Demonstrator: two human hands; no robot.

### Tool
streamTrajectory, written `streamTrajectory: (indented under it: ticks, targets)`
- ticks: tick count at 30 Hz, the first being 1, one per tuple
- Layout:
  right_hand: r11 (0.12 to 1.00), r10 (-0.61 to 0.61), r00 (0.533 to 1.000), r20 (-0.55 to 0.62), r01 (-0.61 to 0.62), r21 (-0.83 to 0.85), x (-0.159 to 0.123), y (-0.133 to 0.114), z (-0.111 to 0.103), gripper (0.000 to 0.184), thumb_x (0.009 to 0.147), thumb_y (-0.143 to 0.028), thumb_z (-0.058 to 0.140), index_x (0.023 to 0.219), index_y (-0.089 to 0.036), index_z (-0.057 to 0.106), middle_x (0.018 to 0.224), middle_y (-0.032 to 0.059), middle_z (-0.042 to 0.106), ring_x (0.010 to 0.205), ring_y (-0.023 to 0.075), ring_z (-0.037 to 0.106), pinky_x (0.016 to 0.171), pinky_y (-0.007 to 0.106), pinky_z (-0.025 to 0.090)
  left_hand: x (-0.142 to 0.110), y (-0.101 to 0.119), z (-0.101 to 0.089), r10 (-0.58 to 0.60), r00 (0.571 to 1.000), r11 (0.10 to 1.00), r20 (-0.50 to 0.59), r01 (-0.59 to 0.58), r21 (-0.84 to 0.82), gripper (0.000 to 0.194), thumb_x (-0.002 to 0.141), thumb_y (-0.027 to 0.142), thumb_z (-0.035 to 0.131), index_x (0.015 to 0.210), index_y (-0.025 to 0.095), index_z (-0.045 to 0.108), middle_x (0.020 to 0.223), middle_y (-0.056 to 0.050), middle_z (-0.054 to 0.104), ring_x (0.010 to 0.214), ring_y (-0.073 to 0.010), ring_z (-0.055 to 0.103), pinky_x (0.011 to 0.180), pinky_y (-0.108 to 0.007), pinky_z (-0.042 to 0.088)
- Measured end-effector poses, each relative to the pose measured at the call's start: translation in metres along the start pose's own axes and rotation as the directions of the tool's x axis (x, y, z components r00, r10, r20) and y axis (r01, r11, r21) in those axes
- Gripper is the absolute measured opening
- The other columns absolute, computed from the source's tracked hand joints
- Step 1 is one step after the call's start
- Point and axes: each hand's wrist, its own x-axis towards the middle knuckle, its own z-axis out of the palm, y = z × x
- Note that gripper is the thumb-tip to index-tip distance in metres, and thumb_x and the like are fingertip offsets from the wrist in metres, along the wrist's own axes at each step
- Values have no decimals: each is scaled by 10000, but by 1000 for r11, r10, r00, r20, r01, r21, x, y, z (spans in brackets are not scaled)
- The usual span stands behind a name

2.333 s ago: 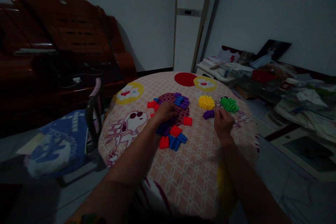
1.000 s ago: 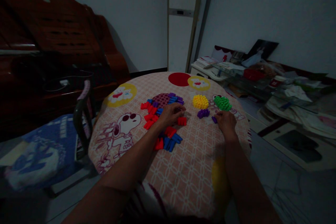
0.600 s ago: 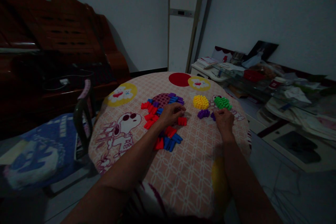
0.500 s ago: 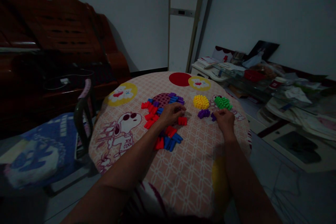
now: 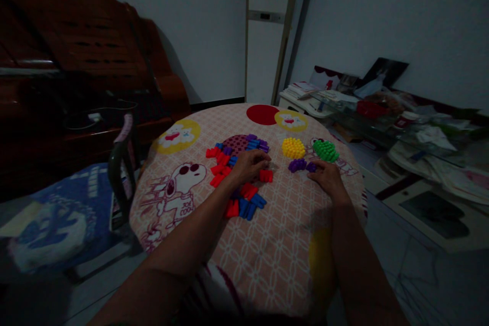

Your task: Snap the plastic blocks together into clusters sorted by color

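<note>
My left hand [image 5: 248, 167] hovers over a spread of red blocks [image 5: 219, 170] and blue blocks [image 5: 247, 209], small ribbed plastic pieces. Its fingers are curled together, and whatever they may hold is hidden. On the right side, my right hand [image 5: 326, 175] has its thumb and fingertips around a small purple block [image 5: 311, 166], at the right end of a short row of purple blocks [image 5: 297, 165]. Just beyond that row sit a tight cluster of yellow pieces [image 5: 293, 148] and a cluster of green pieces [image 5: 325, 151].
A patterned cloth covers the round table [image 5: 263, 244]. To the left are a chair [image 5: 124, 173] with a blue cover and a dark wooden bench [image 5: 87, 51]. A cluttered glass-topped cabinet [image 5: 351, 107] runs along the right. A tall white appliance [image 5: 265, 51] stands behind.
My right hand has shifted slightly, bringing the purple block closer to the purple row, and its fingers are less bunched. My left hand has stayed in place.
</note>
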Motion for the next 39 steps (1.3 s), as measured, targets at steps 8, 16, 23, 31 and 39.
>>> streamTrajectory:
  ticks: [8, 16, 23, 31, 39]
  targets:
    - [997, -73, 995, -62, 71, -34, 2, -5, 15, 228, 638, -317, 700, 821, -185, 733, 727, 47, 721, 651, 213, 642, 674, 347, 504, 4, -6, -8, -7, 1000, 998, -25, 9, 68, 209, 816, 253, 594, 925, 153, 741, 885, -47, 758, 778, -184, 686, 751, -287, 526]
    - [983, -116, 992, -41, 109, -145, 4, -7, 20, 254, 673, -302, 703, 895, -184, 744, 814, 67, 737, 730, 231, 653, 720, 358, 496, 4, -10, -10, -4, 999, 992, -34, 8, 123, 242, 826, 278, 594, 952, 150, 756, 858, -49, 745, 732, -173, 648, 682, -268, 484]
    - [979, -103, 994, -41, 93, -181, 5, -6, 20, 305, 680, -384, 743, 903, -175, 747, 824, 91, 740, 742, 255, 664, 744, 392, 506, 5, -13, -19, -9, 995, 991, -96, 21, 128, 224, 812, 249, 597, 931, 140, 753, 878, -68, 753, 768, -186, 669, 717, -284, 501]
    - [999, -2, 974, -225, -10, -54, 0, -11, 20, 596, 677, -552, 739, 1116, -149, 726, 868, 96, 754, 773, 260, 683, 779, 390, 515, 2, -29, -53, -150, 934, 964, -324, 212, 163, 237, 770, 198, 574, 929, 142, 741, 832, -51, 744, 743, -179, 664, 686, -265, 508]
    - [998, -28, 871, -491, -6, -67, -2, -4, 22, 445, 800, -495, 610, 1011, -128, 747, 778, 108, 728, 667, 238, 646, 684, 364, 508, -10, -25, -73, -327, 915, 875, 235, 199, 441, 68, 620, 164, 731, 663, 213, 750, 585, 11, 669, 546, -150, 583, 544, -235, 408]
